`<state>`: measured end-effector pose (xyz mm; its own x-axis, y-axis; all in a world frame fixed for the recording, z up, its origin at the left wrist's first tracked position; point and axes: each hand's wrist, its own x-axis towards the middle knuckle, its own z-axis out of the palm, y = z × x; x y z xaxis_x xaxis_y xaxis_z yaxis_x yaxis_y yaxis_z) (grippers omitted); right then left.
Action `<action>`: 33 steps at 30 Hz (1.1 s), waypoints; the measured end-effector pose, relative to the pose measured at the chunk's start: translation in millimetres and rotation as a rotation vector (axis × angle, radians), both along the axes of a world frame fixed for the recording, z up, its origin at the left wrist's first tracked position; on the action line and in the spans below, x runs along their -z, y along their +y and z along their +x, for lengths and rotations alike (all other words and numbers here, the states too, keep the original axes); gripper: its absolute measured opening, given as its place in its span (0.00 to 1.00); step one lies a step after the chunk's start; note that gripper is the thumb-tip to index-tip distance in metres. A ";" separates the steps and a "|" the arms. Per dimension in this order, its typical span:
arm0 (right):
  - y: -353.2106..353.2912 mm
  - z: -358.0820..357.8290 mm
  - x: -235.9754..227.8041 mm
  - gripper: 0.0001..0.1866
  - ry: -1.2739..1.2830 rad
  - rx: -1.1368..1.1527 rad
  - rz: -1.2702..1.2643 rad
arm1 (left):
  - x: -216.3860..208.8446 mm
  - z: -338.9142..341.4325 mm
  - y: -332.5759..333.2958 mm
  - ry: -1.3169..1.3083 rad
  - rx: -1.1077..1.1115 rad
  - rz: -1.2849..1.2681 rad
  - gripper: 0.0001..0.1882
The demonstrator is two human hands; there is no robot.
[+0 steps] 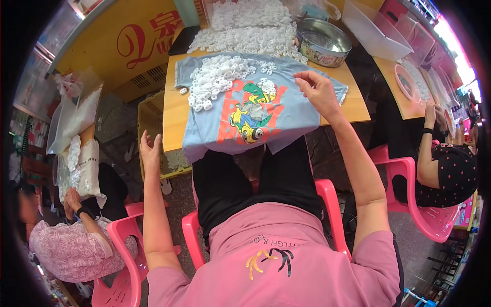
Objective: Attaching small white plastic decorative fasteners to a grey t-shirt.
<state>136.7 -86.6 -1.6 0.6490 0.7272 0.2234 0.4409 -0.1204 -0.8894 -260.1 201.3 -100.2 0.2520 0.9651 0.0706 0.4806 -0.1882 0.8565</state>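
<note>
A grey-blue T-shirt (204, 128) with a cartoon dinosaur print lies spread over the table and hangs past its near edge toward my lap. On its upper left rests a loose heap of small white plastic pieces (212, 79) with holes in them. A few similar pieces (266, 84) lie apart on the print, left of my right hand. My right hand (318, 92) hovers over the shirt's right side, fingers stretched and apart, with nothing visible in them. Off the table's left edge hangs my left hand (150, 153), open, its fingers loosely bent and holding nothing I can see.
A larger pile of white pieces (245, 41) covers the table's far side, beside a round metal tin (324, 43). A dark phone-like slab (184, 40) lies far left. Below left stands a yellow crate (148, 123). People sit in pink chairs on both sides.
</note>
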 end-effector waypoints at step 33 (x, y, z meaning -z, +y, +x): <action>13.6 -53.5 -27.4 0.13 0.811 -0.405 0.089 | -118.7 175.4 -177.2 -0.643 0.732 -0.453 0.11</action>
